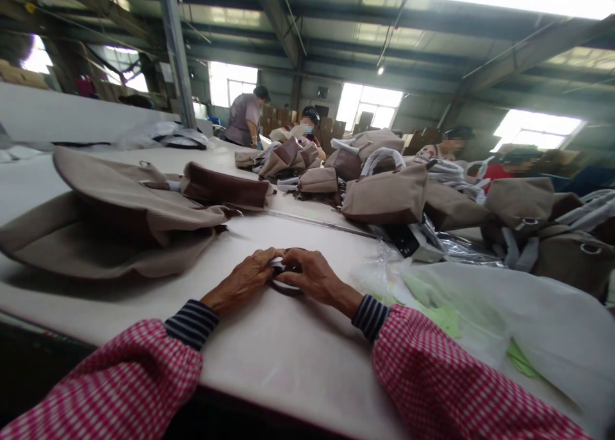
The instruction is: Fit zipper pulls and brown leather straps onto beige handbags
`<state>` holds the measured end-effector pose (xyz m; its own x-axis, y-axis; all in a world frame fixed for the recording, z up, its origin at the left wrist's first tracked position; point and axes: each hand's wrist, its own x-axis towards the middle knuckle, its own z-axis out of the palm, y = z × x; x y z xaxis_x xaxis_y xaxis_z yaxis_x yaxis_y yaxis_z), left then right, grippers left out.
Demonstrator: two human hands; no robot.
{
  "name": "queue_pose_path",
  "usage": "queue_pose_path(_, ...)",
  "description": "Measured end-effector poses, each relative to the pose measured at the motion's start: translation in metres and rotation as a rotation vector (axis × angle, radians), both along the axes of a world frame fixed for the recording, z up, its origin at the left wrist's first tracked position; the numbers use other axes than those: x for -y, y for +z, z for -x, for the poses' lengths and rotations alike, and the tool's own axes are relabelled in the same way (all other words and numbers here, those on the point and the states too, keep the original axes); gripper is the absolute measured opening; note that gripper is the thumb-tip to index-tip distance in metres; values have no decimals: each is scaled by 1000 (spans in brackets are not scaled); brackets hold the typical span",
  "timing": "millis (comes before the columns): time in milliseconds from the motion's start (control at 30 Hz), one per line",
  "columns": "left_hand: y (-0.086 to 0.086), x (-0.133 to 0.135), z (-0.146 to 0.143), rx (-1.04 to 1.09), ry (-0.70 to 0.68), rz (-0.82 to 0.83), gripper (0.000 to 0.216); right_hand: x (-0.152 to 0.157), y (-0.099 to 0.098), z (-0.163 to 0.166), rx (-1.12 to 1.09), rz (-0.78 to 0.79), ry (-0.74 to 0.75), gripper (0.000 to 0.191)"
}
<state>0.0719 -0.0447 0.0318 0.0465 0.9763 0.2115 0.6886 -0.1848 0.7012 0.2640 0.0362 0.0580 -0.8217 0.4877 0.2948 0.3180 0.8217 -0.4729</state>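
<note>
Low over the white table (288, 357), both my hands close on a coiled dark brown strap (287, 291) with a bit of white wrapping (276, 261) on it. My left hand (245, 280) pinches the wrapped part, its fingertips pressed together. Curled around the right side of the coil is my right hand (317, 277), thumb and fingers bent over it. The fingers hide part of the strap. To the left lie a large beige bag with brown trim (115, 209), folded and slack, and a smaller brown-bottomed bag (225, 187).
Beige and brown bags (384, 193) with white-wrapped handles are heaped along the far right. Clear plastic sheeting with green pieces (442, 312) covers the right side. A metal post (177, 56) rises at back left. Several people, including a standing person (244, 118), are beyond the table.
</note>
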Motion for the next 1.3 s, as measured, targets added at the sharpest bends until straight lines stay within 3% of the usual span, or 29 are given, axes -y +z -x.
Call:
queue_pose_path(100, 4, 1, -3, -6, 4, -3, 42, -7, 6, -19, 21, -51, 133, 22)
queue_pose_path(300, 11, 3, -8, -20, 55, 31, 43, -16, 21, -34, 222, -577, 281, 18)
queue_pose_path(400, 11, 3, -8, -26, 45, 27, 41, -22, 18, -35, 232, -663, 330, 23)
queue_pose_path(667, 10, 3, -6, -48, 35, 6, 39, -18, 3, -32, 233, -527, 68, 16)
queue_pose_path(767, 8, 2, -4, -19, 34, -4, 40, -14, 6, -31, 189, -413, 81, 8)
queue_pose_path(1000, 11, 5, -6, 93, 20, -2, 39, -20, 2, -30, 36, -199, 71, 18)
queue_pose_path(1200, 19, 9, -8, 145, 19, 42, 31, -22, 4, -31, 64, -195, 59, 20)
queue_pose_path(1300, 21, 9, -9, 149, 43, 49, 31, -19, 8, -32, 147, -204, -19, 21)
